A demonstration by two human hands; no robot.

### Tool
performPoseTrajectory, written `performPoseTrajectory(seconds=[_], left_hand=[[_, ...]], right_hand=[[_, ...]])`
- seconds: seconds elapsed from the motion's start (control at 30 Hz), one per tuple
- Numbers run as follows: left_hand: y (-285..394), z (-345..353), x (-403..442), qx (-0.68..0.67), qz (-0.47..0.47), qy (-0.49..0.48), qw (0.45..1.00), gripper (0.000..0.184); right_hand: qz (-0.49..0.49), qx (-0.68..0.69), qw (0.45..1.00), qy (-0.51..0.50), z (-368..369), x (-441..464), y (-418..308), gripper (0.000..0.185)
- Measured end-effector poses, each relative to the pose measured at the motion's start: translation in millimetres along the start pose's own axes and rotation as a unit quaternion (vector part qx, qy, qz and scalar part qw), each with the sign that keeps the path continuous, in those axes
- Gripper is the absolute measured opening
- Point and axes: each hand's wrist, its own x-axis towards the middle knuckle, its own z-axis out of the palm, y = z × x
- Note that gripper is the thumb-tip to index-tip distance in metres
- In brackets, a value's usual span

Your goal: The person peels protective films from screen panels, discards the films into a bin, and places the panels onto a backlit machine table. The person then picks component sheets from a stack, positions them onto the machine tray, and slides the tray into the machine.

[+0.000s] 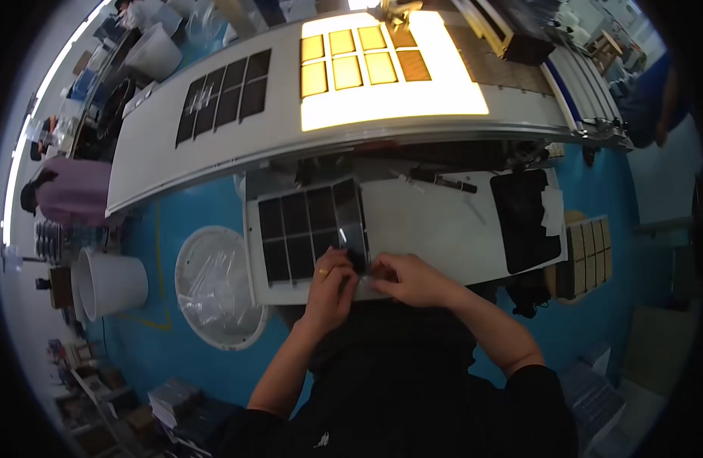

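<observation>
The left hand (334,286), with a ring on one finger, has its fingers bent and drawn close together over the near right corner of a dark gridded panel (298,229), which lies on the left part of the white worktable (427,221); whether they grip the panel or merely rest on it, I cannot tell. Just beside that corner, the right hand (405,280) has its fingers curled, with the thumb and forefinger tips only narrowly apart and pointing toward the left hand, and whether anything thin sits between them is too small to tell.
</observation>
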Motion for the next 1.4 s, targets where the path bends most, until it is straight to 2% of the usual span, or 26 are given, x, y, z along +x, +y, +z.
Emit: performPoseTrajectory(seconds=[0.1, 0.2, 0.3, 0.4, 0.5, 0.7, 0.9, 1.2, 1.3, 1.4], left_hand=[[-1.9, -0.8, 0.0, -0.007, 0.008, 0.004, 1.000, 0.017], [1.7, 0.8, 2.4, 0.001, 0.017, -0.005, 1.000, 0.016], [6.9, -2.8, 4.1, -0.006, 0.019, -0.007, 1.000, 0.014], [5.9, -2.0, 4.2, -0.048, -0.025, 0.019, 0.998, 0.012], [12.1, -0.8, 13.5, -0.032, -0.052, 0.050, 0.997, 0.013], [23.7, -10.5, 34.1, 0.010, -0.139, 0.007, 0.990, 0.013], [27.3, -13.8, 44.1, -0.035, -0.190, 0.005, 0.981, 0.013], [22.9, -10.2, 42.4, 0.013, -0.164, -0.016, 0.986, 0.006], [20.5, -2.0, 38.6, -0.013, -0.204, -0.004, 0.979, 0.006], [15.7, -2.2, 36.6, -0.067, -0.265, -0.018, 0.962, 0.007]], right_hand=[[0.013, 0.077, 0.997, -0.003, 10.5, 4.5, 0.0, 0.020], [0.038, 0.082, 0.996, -0.009, 10.6, 5.7, 9.4, 0.019], [0.024, 0.122, 0.992, 0.005, 12.4, 4.4, 13.1, 0.018], [-0.015, 0.116, 0.993, 0.013, 16.2, 5.0, 16.7, 0.023], [-0.019, 0.086, 0.996, 0.019, 16.8, 3.2, 8.2, 0.026], [-0.028, 0.041, 0.998, 0.025, 17.5, 1.0, 2.4, 0.029], [-0.022, 0.044, 0.999, 0.014, 15.6, 1.1, -0.3, 0.031], [-0.016, 0.055, 0.998, 0.006, 13.9, 2.7, 3.1, 0.031], [-0.012, 0.052, 0.999, 0.005, 13.0, 2.7, 0.6, 0.030], [-0.001, 0.060, 0.998, 0.006, 13.1, 5.4, 5.3, 0.037]])
